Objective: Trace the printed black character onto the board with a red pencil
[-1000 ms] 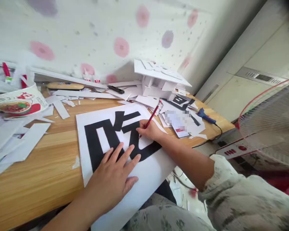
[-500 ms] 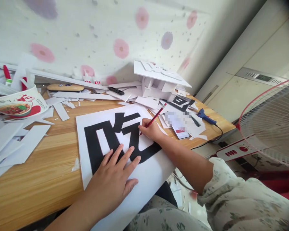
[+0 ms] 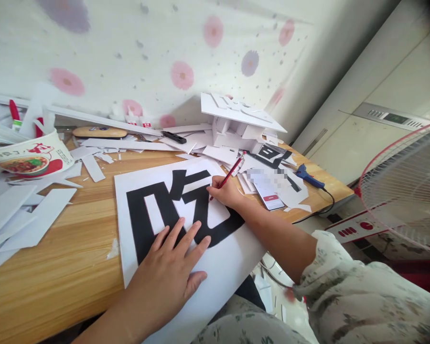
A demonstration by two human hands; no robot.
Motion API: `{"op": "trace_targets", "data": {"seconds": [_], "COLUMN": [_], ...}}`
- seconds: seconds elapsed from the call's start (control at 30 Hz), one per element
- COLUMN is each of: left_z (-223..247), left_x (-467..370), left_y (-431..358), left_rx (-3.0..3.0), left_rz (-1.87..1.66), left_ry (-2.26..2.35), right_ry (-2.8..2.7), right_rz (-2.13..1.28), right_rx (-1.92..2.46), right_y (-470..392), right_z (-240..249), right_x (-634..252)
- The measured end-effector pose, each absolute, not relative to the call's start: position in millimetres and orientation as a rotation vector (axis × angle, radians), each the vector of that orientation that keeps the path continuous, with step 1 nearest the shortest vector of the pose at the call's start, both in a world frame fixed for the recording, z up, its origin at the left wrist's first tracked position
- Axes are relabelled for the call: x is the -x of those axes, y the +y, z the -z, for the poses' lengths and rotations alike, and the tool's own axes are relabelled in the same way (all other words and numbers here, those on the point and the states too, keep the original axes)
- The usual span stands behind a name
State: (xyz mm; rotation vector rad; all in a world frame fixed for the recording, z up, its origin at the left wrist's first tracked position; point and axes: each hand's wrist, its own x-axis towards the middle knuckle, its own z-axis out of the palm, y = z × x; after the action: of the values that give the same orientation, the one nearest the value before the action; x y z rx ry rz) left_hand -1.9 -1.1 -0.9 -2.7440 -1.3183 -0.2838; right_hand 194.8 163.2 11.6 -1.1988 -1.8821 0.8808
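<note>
A white board (image 3: 208, 296) lies on the wooden table, its near end jutting past the table edge over my lap. On it is a large black Chinese character (image 3: 139, 217), which looks like a cut-out shape. My left hand (image 3: 175, 265) rests flat on the board with fingers spread, the fingertips over the lower part of the character. In my right hand (image 3: 224, 191) is a red and black pencil (image 3: 232, 169), gripped near its point and leaning up to the right. The pencil's tip is by the inner edge of the character's right half; whether it touches is hard to see.
White board offcuts (image 3: 39, 220) heap up on the left beside a paper noodle bowl (image 3: 32, 155). Behind lie a pencil case (image 3: 99, 132), a utility knife (image 3: 174, 137) and a white model (image 3: 241, 124). To the right are a phone (image 3: 270, 193), a glue gun (image 3: 309, 177) and a fan (image 3: 408, 186).
The camera view has shifted slightly. My right hand and the pencil have barely moved along the character's edge, and my left hand stays pressed on the board.
</note>
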Motion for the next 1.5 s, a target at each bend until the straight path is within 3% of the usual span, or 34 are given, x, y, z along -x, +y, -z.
{"op": "trace_targets", "data": {"seconds": [1.5], "left_z": [2], "left_x": [4], "left_y": [-2], "left_rx": [2.752], "left_rz": [0.277], "left_ry": [-1.327], "right_ry": [-1.870], "right_rz": [-0.729], "right_rx": [1.362], "right_y": [195], "right_z": [-17], "right_x": [-195]}}
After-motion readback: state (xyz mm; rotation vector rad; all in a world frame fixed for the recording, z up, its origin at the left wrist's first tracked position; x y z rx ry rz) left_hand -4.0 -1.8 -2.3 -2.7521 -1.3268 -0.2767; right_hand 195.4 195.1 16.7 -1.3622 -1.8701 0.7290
